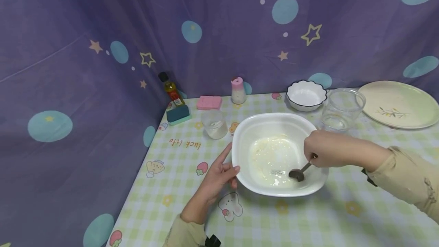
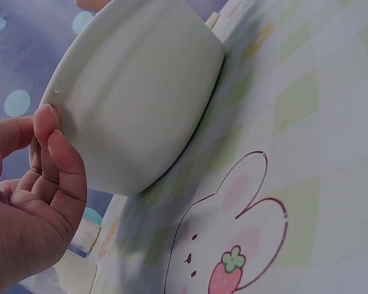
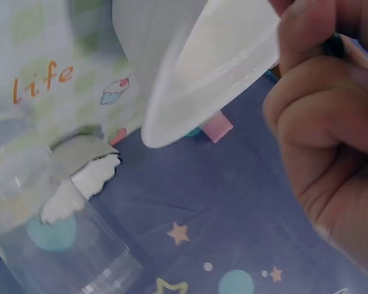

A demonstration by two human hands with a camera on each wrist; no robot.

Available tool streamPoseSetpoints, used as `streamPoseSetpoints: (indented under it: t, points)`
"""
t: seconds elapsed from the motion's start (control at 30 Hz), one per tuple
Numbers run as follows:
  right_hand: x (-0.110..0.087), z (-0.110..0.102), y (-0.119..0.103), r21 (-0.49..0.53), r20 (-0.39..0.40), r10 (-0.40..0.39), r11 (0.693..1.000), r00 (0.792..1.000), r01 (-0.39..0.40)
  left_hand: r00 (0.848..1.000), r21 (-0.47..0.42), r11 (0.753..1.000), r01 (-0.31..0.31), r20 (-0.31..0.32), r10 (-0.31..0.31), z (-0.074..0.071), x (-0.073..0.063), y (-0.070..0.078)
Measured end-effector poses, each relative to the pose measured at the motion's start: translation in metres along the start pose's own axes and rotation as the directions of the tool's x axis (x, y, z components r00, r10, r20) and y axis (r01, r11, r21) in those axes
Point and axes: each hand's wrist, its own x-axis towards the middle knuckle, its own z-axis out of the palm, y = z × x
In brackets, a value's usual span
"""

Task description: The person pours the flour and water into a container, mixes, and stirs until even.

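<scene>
A white basin [image 1: 245,134] stands on the table with a shallow pale, glossy mixture [image 1: 269,153] on its bottom. My left hand [image 1: 215,178] grips the basin's left rim, thumb on the edge; in the left wrist view its curled fingers [image 2: 67,168] lie against the outer wall. With curled fingers my right hand [image 1: 324,148] holds a dark metal spoon [image 1: 297,174] by its handle over the basin's right side. The spoon's bowl is down at the edge of the mixture. Most of the handle is hidden in the hand.
Behind the basin are a clear cup [image 1: 215,125], pink sponge [image 1: 209,102], dark green sponge [image 1: 178,114], oil bottle [image 1: 172,91] and pink-topped shaker [image 1: 238,91]. A scalloped white bowl [image 1: 306,96], clear jar [image 1: 343,109] and oval plate [image 1: 401,104] stand at back right.
</scene>
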Motion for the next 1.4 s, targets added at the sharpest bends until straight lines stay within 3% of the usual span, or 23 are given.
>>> streamPoseSetpoints:
  t: [0.17,0.3,0.43,0.57,0.67,0.83,0.93,1.1,1.4]
  points:
    - [0.010,0.011,0.000,0.015,-0.070,-0.070,0.997,0.995,0.071,1.000,-0.001,1.000,-0.009,0.001,0.009,0.000,0.000,0.000]
    - [0.020,0.024,-0.003,-0.080,-0.175,-0.117,0.991,0.978,0.104,1.000,-0.003,1.000,-0.003,-0.003,0.003,0.001,0.000,0.001]
    - [0.032,0.034,-0.005,-0.236,-0.277,-0.123,0.970,0.953,0.056,1.000,-0.009,1.000,0.001,-0.006,-0.001,0.001,0.000,0.002]
    - [0.043,0.039,-0.004,-0.399,-0.339,-0.110,0.916,0.934,-0.036,1.000,-0.013,1.000,-0.009,-0.001,0.009,0.001,0.000,0.001]
    - [0.048,0.038,0.001,-0.467,-0.350,-0.096,0.880,0.932,-0.085,1.000,-0.014,1.000,-0.014,0.007,0.014,0.001,0.000,-0.001]
    - [0.042,0.032,0.008,-0.410,-0.324,0.001,0.901,0.946,-0.141,1.000,-0.011,1.000,-0.015,0.015,0.016,0.000,0.001,-0.002]
    - [0.034,0.027,0.015,-0.300,-0.305,0.044,0.944,0.951,-0.140,1.000,-0.005,1.000,-0.018,0.015,0.019,0.000,0.001,-0.002]
    - [0.014,0.016,0.029,-0.123,-0.255,0.058,0.988,0.965,-0.092,1.000,0.003,1.000,-0.013,0.013,0.013,0.001,0.001,0.000]
    - [-0.003,0.011,0.024,0.007,-0.118,0.008,1.000,0.993,-0.007,1.000,0.006,1.000,-0.006,0.004,0.006,0.001,0.000,0.000]
